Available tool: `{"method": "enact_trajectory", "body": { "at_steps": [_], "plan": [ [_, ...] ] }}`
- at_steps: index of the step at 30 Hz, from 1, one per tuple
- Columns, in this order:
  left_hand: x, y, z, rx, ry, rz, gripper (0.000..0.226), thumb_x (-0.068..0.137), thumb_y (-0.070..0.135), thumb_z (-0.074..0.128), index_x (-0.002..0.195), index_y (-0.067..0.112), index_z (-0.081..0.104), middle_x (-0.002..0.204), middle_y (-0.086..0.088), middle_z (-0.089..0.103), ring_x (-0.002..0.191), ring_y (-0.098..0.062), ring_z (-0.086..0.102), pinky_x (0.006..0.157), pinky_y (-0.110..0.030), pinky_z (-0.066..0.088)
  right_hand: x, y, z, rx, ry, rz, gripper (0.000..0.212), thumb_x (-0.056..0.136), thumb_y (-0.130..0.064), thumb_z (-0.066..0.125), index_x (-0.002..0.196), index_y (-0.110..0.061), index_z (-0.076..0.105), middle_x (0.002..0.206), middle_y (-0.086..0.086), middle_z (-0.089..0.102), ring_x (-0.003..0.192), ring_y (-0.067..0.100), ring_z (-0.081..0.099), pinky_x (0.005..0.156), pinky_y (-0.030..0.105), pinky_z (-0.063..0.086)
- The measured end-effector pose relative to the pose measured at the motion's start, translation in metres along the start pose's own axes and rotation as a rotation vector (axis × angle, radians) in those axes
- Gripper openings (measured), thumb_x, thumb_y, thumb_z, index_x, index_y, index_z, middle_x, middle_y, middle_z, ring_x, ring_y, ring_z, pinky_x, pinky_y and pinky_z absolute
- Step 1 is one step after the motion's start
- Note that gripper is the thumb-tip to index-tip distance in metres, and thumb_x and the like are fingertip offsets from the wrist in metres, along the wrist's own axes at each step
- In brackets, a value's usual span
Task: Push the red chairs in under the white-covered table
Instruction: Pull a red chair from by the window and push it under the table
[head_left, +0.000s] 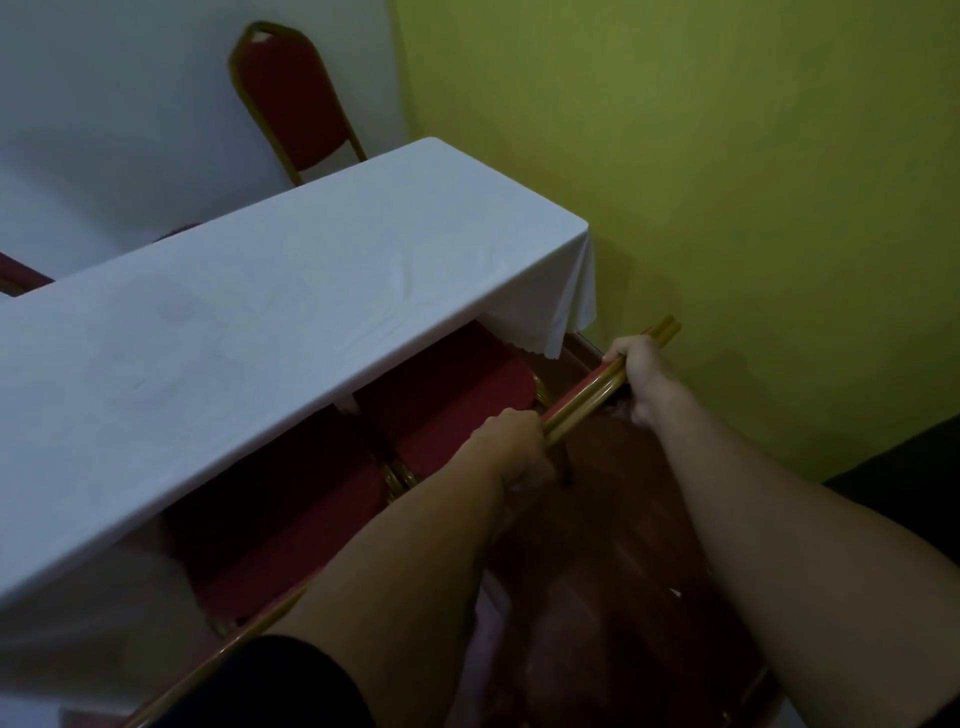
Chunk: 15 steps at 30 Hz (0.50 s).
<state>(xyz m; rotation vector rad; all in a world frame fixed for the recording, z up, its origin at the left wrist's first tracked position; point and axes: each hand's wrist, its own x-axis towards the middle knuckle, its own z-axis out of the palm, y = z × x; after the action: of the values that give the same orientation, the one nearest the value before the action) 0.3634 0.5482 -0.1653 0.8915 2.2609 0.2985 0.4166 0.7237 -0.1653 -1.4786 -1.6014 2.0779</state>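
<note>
A long table (270, 312) under a white cloth runs from the lower left to the upper right. Two red seats reach under its near edge. The right chair (457, 395) has a gold-framed backrest top (587, 392), and both my hands grip that rail. My left hand (511, 441) holds its lower end. My right hand (641, 371) holds it nearer the upper end. The left chair (280, 525) sits beside it, its gold back rail passing under my left forearm. A third red chair (296, 98) stands upright beyond the table against the white wall.
A yellow-green wall (727, 208) closes off the right side, close to the table's end. The floor under my arms is dark reddish. A dark object (904, 467) shows at the right edge. Part of another red chair (21, 275) peeks in at the far left.
</note>
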Motion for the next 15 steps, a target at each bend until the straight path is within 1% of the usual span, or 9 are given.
{"method": "enact_trajectory", "body": {
  "at_steps": [2, 3, 4, 5, 6, 8, 10, 12, 15],
  "plan": [
    [0.006, -0.002, -0.002, -0.021, 0.010, -0.021, 0.032, 0.079, 0.017, 0.069, 0.109, 0.019, 0.058, 0.092, -0.002, 0.055, 0.077, -0.019, 0.058, 0.063, -0.032, 0.052, 0.003, 0.000, 0.009, 0.037, 0.062, -0.031, 0.015, 0.071, -0.020, 0.056, 0.081, -0.010, 0.056, 0.073, 0.009, 0.060, 0.065, 0.026, 0.062, 0.048, 0.033, 0.055],
    [0.008, -0.004, -0.004, -0.025, 0.019, -0.031, 0.034, 0.079, 0.017, 0.069, 0.110, 0.019, 0.058, 0.093, -0.002, 0.056, 0.079, -0.020, 0.059, 0.070, -0.035, 0.055, 0.004, 0.001, 0.015, 0.057, 0.112, -0.054, 0.020, 0.072, -0.022, 0.057, 0.087, -0.009, 0.058, 0.079, 0.009, 0.062, 0.068, 0.026, 0.063, 0.053, 0.035, 0.056],
    [0.010, -0.008, -0.007, -0.026, 0.031, -0.040, 0.032, 0.078, 0.017, 0.069, 0.109, 0.021, 0.058, 0.094, -0.002, 0.056, 0.081, -0.021, 0.059, 0.074, -0.037, 0.056, 0.003, 0.002, 0.023, 0.056, 0.175, -0.086, 0.026, 0.074, -0.025, 0.058, 0.093, -0.007, 0.061, 0.083, 0.008, 0.064, 0.069, 0.025, 0.063, 0.056, 0.034, 0.056],
    [0.011, -0.012, -0.010, -0.025, 0.045, -0.049, 0.029, 0.079, 0.017, 0.068, 0.105, 0.022, 0.057, 0.094, -0.002, 0.056, 0.081, -0.021, 0.059, 0.075, -0.038, 0.056, 0.001, 0.004, 0.030, 0.043, 0.226, -0.116, 0.032, 0.078, -0.029, 0.059, 0.101, -0.006, 0.062, 0.085, 0.007, 0.066, 0.069, 0.022, 0.064, 0.052, 0.030, 0.052],
    [0.010, -0.016, -0.013, -0.021, 0.060, -0.056, 0.026, 0.079, 0.017, 0.067, 0.101, 0.024, 0.056, 0.093, -0.002, 0.056, 0.081, -0.020, 0.059, 0.072, -0.036, 0.055, -0.002, 0.006, 0.037, 0.041, 0.233, -0.130, 0.038, 0.082, -0.034, 0.060, 0.108, -0.007, 0.061, 0.088, 0.007, 0.068, 0.070, 0.021, 0.065, 0.049, 0.027, 0.049],
    [0.006, -0.028, -0.014, 0.003, 0.112, -0.053, 0.021, 0.081, 0.020, 0.065, 0.101, 0.023, 0.058, 0.092, -0.001, 0.057, 0.078, -0.019, 0.060, 0.068, -0.033, 0.055, -0.010, 0.011, 0.049, 0.082, 0.136, -0.086, 0.046, 0.087, -0.042, 0.061, 0.117, -0.008, 0.057, 0.098, 0.012, 0.069, 0.077, 0.025, 0.069, 0.046, 0.030, 0.053],
    [-0.003, -0.039, -0.008, 0.028, 0.165, -0.046, 0.019, 0.086, 0.028, 0.063, 0.104, 0.023, 0.060, 0.091, 0.000, 0.059, 0.077, -0.018, 0.061, 0.069, -0.035, 0.057, -0.017, 0.017, 0.056, 0.083, 0.052, -0.025, 0.051, 0.088, -0.045, 0.063, 0.121, -0.007, 0.055, 0.108, 0.015, 0.068, 0.086, 0.029, 0.070, 0.047, 0.037, 0.058],
    [-0.017, -0.048, -0.002, 0.026, 0.161, -0.056, 0.016, 0.088, 0.030, 0.059, 0.103, 0.025, 0.060, 0.091, 0.000, 0.060, 0.076, -0.018, 0.063, 0.070, -0.036, 0.058, -0.025, 0.029, 0.061, 0.055, -0.005, 0.017, 0.049, 0.088, -0.040, 0.064, 0.123, -0.007, 0.055, 0.113, 0.016, 0.067, 0.091, 0.030, 0.069, 0.049, 0.040, 0.059],
    [-0.046, -0.068, 0.000, 0.032, 0.102, -0.060, 0.019, 0.086, 0.029, 0.058, 0.104, 0.025, 0.062, 0.092, 0.000, 0.062, 0.077, -0.018, 0.064, 0.069, -0.035, 0.058, -0.042, 0.058, 0.074, 0.045, -0.095, 0.065, 0.043, 0.090, -0.037, 0.065, 0.122, -0.009, 0.057, 0.111, 0.016, 0.067, 0.091, 0.031, 0.069, 0.053, 0.043, 0.061]
  ]
}}
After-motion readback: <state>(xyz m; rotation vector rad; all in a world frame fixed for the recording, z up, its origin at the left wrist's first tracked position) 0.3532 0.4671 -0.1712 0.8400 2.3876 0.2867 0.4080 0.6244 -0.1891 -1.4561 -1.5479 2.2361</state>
